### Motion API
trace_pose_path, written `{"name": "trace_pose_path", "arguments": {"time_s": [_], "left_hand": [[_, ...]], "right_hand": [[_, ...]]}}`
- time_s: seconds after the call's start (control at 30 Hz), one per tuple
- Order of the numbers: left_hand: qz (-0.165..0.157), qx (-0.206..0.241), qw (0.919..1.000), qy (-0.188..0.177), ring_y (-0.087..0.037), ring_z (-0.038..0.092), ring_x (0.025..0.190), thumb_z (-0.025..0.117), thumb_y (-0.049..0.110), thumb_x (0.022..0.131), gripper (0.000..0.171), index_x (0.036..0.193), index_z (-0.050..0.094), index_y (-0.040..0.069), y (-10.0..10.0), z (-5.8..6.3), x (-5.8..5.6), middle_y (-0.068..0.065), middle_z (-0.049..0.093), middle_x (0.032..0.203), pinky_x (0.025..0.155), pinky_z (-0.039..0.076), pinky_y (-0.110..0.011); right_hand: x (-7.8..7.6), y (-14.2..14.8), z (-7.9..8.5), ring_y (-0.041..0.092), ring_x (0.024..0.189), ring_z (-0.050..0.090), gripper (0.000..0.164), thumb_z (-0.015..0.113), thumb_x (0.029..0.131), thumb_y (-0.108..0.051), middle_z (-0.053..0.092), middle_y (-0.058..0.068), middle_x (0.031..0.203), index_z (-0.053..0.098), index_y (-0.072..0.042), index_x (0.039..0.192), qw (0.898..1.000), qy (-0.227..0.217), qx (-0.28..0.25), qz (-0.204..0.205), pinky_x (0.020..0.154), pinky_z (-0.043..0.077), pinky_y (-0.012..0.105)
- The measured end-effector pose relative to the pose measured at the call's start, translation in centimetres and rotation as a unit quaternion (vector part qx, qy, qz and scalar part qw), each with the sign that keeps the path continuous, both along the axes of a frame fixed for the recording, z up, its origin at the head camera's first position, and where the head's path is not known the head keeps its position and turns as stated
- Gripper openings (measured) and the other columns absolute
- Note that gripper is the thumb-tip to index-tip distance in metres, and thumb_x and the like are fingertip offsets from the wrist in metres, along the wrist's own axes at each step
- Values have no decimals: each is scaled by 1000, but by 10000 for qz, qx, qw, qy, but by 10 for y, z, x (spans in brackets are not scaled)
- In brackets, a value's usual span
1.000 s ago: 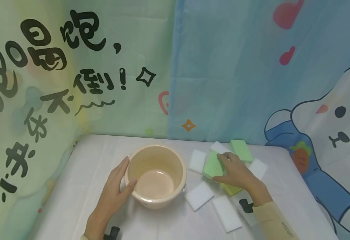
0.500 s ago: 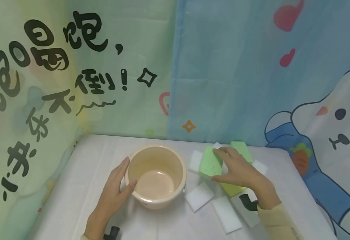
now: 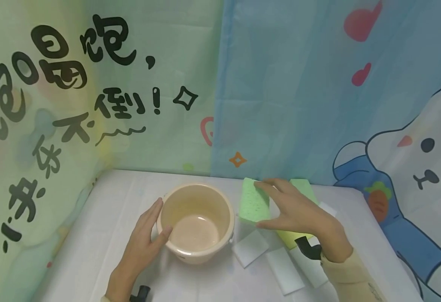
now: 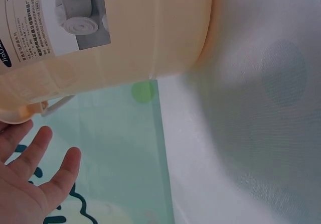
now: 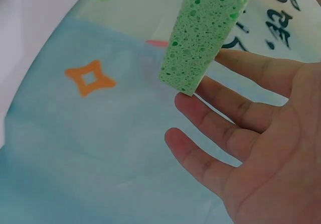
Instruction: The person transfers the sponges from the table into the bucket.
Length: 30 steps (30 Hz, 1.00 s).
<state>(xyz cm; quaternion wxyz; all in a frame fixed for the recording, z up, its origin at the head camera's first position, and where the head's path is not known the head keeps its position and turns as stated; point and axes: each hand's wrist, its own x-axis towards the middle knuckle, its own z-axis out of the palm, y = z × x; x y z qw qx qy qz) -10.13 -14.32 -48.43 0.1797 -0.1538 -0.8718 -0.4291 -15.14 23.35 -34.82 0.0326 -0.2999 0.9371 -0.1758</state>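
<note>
A cream plastic bucket (image 3: 195, 251) stands upright on the white-covered table. My left hand (image 3: 142, 235) holds its left rim, with the thumb over the edge; in the left wrist view several fingers of that hand (image 4: 40, 179) are spread beside the bucket (image 4: 150, 33). To the right of the bucket, my right hand (image 3: 293, 209) pinches a light green sponge (image 3: 254, 203) between thumb and fingers, above the table. Up close in the right wrist view, the sponge (image 5: 205, 33) shows its porous face, and some fingers (image 5: 200, 158) stand away from it.
Several white foam pads (image 3: 284, 270) lie right of the bucket. A yellow-green sponge (image 3: 290, 239) and another green sponge (image 3: 305, 191) lie partly hidden by my right hand. Printed curtains (image 3: 280, 84) hang behind the table (image 3: 129, 188).
My right hand has lifted the green sponge from the scattered pads and carried it left towards the bucket. My left hand and the bucket stay in place.
</note>
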Motion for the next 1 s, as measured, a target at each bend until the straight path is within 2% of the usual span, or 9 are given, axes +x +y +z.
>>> {"name": "trace_pose_path", "arguments": {"time_s": [0.23,0.33,0.53,0.8,1.0], "left_hand": [[-47,171,9998,-20,-32,35,143,68,23,95,70,156,35,9,-2,-3,-2,-14,38,156,111,32,-59],[-62,198,9998,-27,-31,35,142,69,22,95,71,156,35,10,-2,-4,-2,-12,38,157,112,32,-58],[-49,196,9998,-34,-30,35,143,70,22,94,72,156,34,10,-2,-3,-1,-11,37,158,113,32,-56],[-29,194,9998,-25,-30,35,143,69,24,95,72,156,35,11,-3,-2,-1,-10,37,158,113,32,-55],[-21,168,9998,-76,-27,35,143,68,29,96,71,157,34,12,-2,-2,-2,-8,36,158,114,31,-52]], "right_hand": [[-5,-26,1,34,133,42,96,79,78,-59,41,15,148,40,-13,153,9992,43,-12,387,101,44,54],[-6,-37,2,31,132,43,94,83,76,-53,42,14,146,42,-13,152,9984,109,-61,544,102,44,50],[-10,-63,2,31,131,44,92,84,76,-47,44,14,143,45,-9,149,9956,164,-100,919,102,44,49],[-16,-101,-14,26,128,45,94,83,74,-54,46,10,141,46,-10,149,9925,-12,62,1220,104,43,43],[-16,-127,-23,23,127,46,96,79,74,-61,46,10,145,47,-11,149,9895,26,418,1382,103,43,38]]}}
